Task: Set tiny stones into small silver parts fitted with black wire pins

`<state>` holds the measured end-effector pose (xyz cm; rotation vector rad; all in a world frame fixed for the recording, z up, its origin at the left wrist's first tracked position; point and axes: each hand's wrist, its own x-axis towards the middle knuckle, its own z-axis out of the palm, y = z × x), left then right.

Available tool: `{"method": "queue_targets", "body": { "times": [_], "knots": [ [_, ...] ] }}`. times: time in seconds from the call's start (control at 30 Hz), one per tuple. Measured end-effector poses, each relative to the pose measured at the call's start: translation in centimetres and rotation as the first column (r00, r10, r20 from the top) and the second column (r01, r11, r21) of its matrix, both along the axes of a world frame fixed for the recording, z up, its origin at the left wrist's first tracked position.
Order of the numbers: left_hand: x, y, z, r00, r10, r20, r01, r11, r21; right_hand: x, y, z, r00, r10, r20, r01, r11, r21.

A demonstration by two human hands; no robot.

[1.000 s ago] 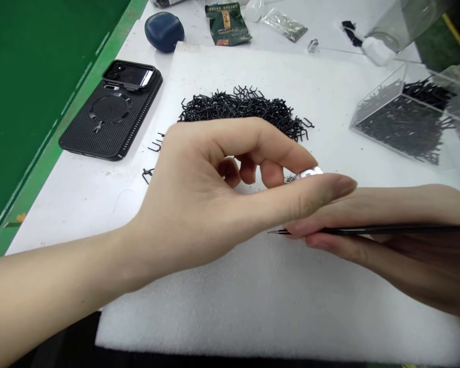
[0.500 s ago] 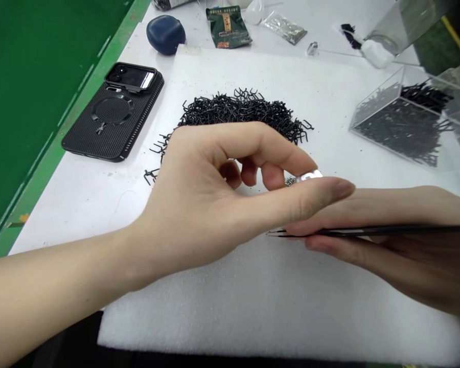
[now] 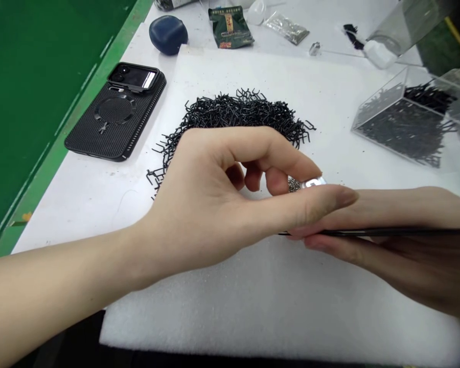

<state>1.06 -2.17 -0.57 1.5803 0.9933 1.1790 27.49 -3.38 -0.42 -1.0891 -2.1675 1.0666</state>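
A small, shiny silver piece (image 3: 313,183) sits pinched between the thumb (image 3: 310,204) and fingers (image 3: 278,181) of a person's left hand (image 3: 203,204), a dark, grainy patch showing at its near edge; glare and the fingers seem to hide its exact shape. Slim black tweezers (image 3: 383,232), gripped in the right hand (image 3: 417,250), lie nearly level, points aimed left, their fine tips appearing just below the left thumb, above a white foam sheet (image 3: 233,317).
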Motion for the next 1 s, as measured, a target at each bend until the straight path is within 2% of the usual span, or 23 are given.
{"method": "queue_targets", "body": {
  "times": [0.43,0.7,0.83,1.0],
  "knots": [
    [0.0,-0.16,0.01,1.0,0.008,-0.003,-0.008,1.0,-0.009,0.0,-0.08,0.03,0.999,-0.032,0.001,0.032,0.999,-0.008],
    [-0.11,-0.11,0.18,1.0,-0.005,0.006,0.005,0.999,-0.045,-0.08,-0.63,-0.22,0.996,-0.094,-0.01,0.094,0.995,-0.02],
    [-0.04,-0.11,0.17,1.0,-0.005,0.014,0.005,1.0,-0.025,-0.11,-0.63,-0.32,0.995,-0.096,-0.015,0.095,0.995,-0.039],
    [-0.01,0.02,0.07,1.0,0.005,-0.004,-0.005,1.0,-0.01,0.11,-0.15,-0.15,0.999,-0.043,-0.006,0.043,0.999,0.016]
  ]
}}
